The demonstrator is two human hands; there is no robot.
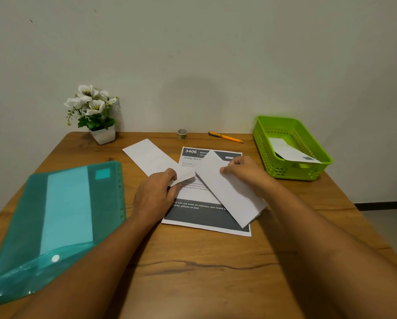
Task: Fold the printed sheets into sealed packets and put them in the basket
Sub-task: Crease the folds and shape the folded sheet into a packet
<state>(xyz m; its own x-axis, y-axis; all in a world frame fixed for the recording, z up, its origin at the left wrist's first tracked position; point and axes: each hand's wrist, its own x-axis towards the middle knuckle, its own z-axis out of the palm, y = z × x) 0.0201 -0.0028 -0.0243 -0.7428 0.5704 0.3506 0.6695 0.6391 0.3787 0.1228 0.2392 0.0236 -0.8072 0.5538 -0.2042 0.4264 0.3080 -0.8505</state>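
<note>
A printed sheet (202, 215) headed "3406" lies flat in the middle of the wooden table. Two folded white strips lie across it. My left hand (157, 194) pinches the near end of the left strip (150, 157), which angles away to the far left. My right hand (245, 173) grips the upper part of the right strip (232, 199), which slants toward the near right. The green basket (319, 148) stands at the far right with one folded packet (289, 150) inside.
A teal plastic folder (61, 217) with a snap button covers the table's left side. A white pot of artificial flowers (93, 111) stands at the far left corner. A small tape roll (182, 134) and an orange pen (226, 137) lie by the wall.
</note>
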